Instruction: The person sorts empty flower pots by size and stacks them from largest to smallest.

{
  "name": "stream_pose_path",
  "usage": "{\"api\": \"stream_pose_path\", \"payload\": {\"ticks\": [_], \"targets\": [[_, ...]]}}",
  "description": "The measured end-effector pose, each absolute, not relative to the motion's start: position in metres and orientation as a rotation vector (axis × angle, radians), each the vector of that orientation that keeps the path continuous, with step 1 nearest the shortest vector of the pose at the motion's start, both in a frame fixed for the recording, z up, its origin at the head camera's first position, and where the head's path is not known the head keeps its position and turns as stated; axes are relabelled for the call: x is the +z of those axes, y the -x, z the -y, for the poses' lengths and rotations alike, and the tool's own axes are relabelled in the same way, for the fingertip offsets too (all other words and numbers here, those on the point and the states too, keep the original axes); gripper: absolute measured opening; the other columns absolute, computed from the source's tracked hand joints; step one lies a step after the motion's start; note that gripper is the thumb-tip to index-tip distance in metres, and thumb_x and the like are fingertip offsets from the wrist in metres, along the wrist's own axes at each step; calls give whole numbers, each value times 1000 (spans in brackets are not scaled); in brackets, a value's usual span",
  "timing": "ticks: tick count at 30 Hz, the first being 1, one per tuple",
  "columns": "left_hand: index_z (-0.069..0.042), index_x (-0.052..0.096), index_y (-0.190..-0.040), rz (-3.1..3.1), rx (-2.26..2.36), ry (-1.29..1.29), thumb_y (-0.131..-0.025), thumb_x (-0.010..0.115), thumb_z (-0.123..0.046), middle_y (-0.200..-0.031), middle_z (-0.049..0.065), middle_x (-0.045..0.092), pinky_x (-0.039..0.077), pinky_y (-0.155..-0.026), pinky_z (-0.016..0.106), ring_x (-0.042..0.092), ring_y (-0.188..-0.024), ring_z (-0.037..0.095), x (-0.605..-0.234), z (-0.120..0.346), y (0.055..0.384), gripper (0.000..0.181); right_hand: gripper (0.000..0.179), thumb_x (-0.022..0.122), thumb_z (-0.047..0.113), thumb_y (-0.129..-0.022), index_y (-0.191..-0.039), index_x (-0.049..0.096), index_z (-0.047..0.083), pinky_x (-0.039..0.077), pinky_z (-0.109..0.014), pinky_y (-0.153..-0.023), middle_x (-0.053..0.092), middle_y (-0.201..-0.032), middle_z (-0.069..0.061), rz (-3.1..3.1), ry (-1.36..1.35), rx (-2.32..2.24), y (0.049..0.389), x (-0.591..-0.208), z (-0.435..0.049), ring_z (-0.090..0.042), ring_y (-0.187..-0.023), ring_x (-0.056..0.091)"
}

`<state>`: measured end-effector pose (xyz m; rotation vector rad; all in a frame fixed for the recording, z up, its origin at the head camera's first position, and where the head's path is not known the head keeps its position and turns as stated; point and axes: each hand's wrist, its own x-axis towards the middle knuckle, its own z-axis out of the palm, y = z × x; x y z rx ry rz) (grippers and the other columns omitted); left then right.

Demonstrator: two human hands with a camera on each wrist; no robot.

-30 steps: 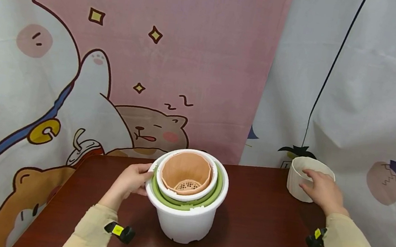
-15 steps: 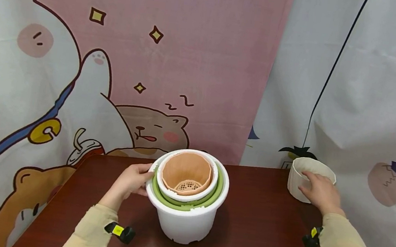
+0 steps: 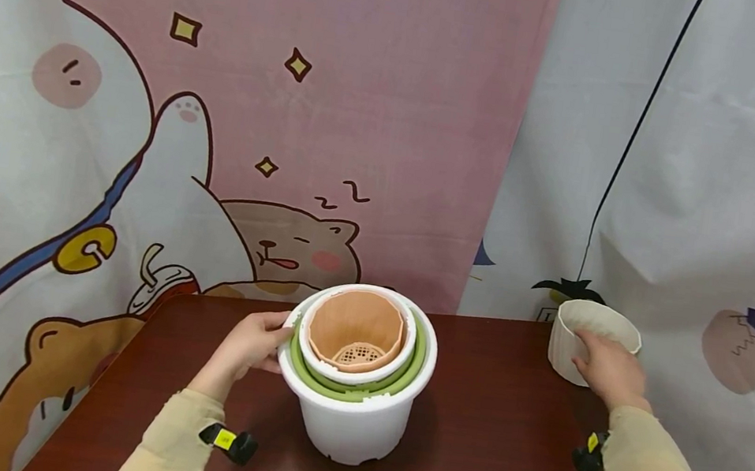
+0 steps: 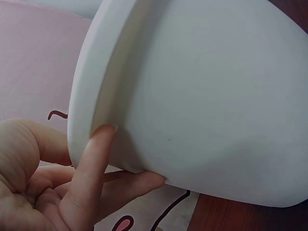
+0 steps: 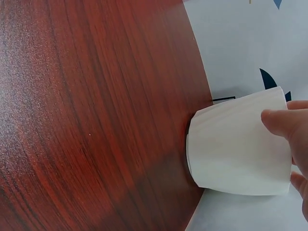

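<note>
A large white flowerpot (image 3: pixel 352 427) stands upright on the table with smaller pots nested in it. Inside sit a green pot (image 3: pixel 412 369), a smaller white pot (image 3: pixel 410 342) and an orange pot (image 3: pixel 353 321) with a perforated bottom. My left hand (image 3: pixel 254 343) pinches the large pot's left rim; in the left wrist view, fingertips (image 4: pixel 103 134) press beneath the lip. At the far right a small ribbed white pot (image 3: pixel 562 347) stands apart. My right hand (image 3: pixel 613 370) grips its near rim, thumb (image 5: pixel 275 121) against the outer wall. Its other fingers are partly hidden.
The dark red-brown table (image 3: pixel 479 440) carries both sets of pots. Behind it hangs a cartoon-printed cloth (image 3: pixel 392 126), close to the small ribbed pot. A black wrist camera (image 3: pixel 229 441) sits on the left sleeve and another (image 3: pixel 590 454) on the right.
My right hand has shifted slightly left and its fingers have closed in on the ribbed pot's near rim. The left hand and the nested pots have stayed in place.
</note>
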<state>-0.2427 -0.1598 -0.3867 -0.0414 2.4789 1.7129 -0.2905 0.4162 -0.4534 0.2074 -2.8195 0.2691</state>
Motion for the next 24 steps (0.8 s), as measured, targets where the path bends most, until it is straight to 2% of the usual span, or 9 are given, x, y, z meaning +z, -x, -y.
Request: {"api": "stream_pose_path", "payload": {"ticks": [8, 15, 24], "targets": [[1, 53, -140, -2477, 1716, 40, -99, 60, -13, -102, 16, 68, 61, -59, 40, 69, -70, 23, -387, 160, 242, 44, 41, 70, 9, -85, -123, 58, 1, 47, -67, -71, 62, -111, -32, 2771, -132, 272, 289, -459, -413, -52, -95, 57], [1, 53, -141, -2483, 1714, 40, -99, 60, -13, -101, 16, 68, 61, -59, 40, 69, -70, 23, -387, 160, 242, 44, 28, 65, 5, -84, -112, 63, 2, 48, -63, -58, 64, -98, -31, 2726, -81, 296, 286, -463, -413, -51, -82, 60], [1, 53, -141, -2477, 1717, 32, -99, 59, -12, -103, 16, 68, 61, -59, 39, 69, -72, 23, -386, 160, 242, 44, 24, 66, 5, -87, -111, 65, 4, 47, -59, -51, 66, -96, -29, 2727, -20, 320, 280, -466, -414, -48, -75, 60]]}}
